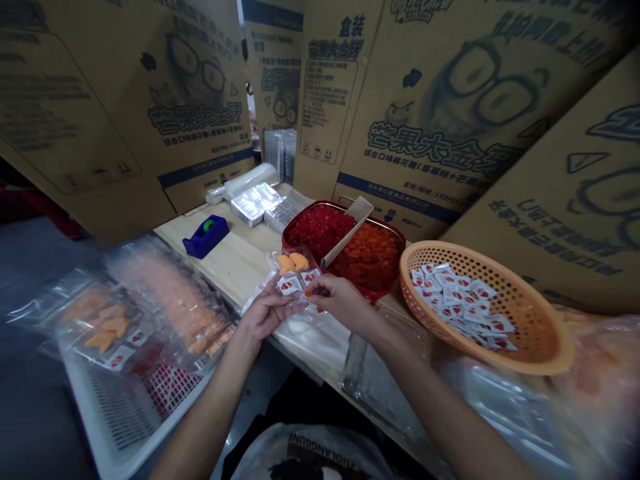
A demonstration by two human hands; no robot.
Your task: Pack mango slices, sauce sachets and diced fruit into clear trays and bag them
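Note:
My left hand (264, 315) is closed on the near left edge of a clear plastic tray (300, 305) above the table's front edge. Two orange candies (293, 262) lie in the tray's far part, with white printed sachets (290, 284) nearer to me. My right hand (341, 301) reaches over the tray's near right side, thumb and fingers pinched on a small orange piece (309, 294). Just beyond, a red-rimmed container (373, 295) holds red pieces on its left and orange pieces on its right, parted by a pale cardboard strip (349, 231).
An orange perforated basket (545, 347) of white sachets stands at right. Packed clear trays (107, 327) lie on a white crate (100, 413) at left. A blue tape dispenser (207, 238) and empty clear trays (255, 202) sit farther back. Tall cardboard boxes (325, 87) wall the table.

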